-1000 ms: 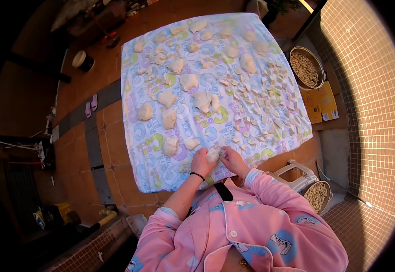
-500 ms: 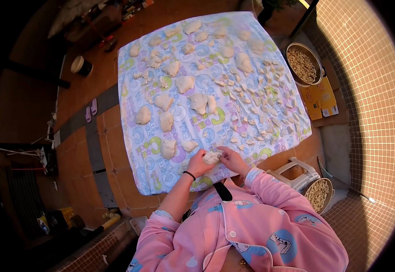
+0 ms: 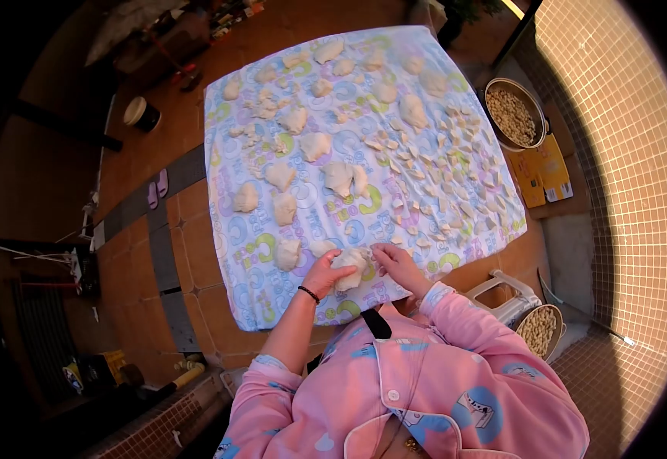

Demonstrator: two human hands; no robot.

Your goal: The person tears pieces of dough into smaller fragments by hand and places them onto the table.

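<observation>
A pale, dough-like lump (image 3: 350, 269) is between my hands at the near edge of the cloth-covered table (image 3: 261, 268). My left hand (image 3: 324, 275) has its thumb and fingers around the lump's left side. At the upper right of the lump, my right hand (image 3: 396, 266) has its fingers pinched together; what they hold is too small to tell. Several similar lumps, one of them (image 3: 316, 147) near the middle, lie across the left and centre of the cloth. Many small pale pieces (image 3: 446, 164) are scattered over its right side.
A pot of small pale pieces (image 3: 511, 115) is beyond the table's right edge, beside a yellow box (image 3: 545, 170). Near my right sleeve are a white plastic stool (image 3: 508, 294) and another filled bowl (image 3: 538, 333). Pink slippers (image 3: 157, 189) lie on the floor at left.
My left hand has shifted slightly left and opened wider around the lump, so more of it shows. My right hand has moved a little to the right, away from the lump's middle.
</observation>
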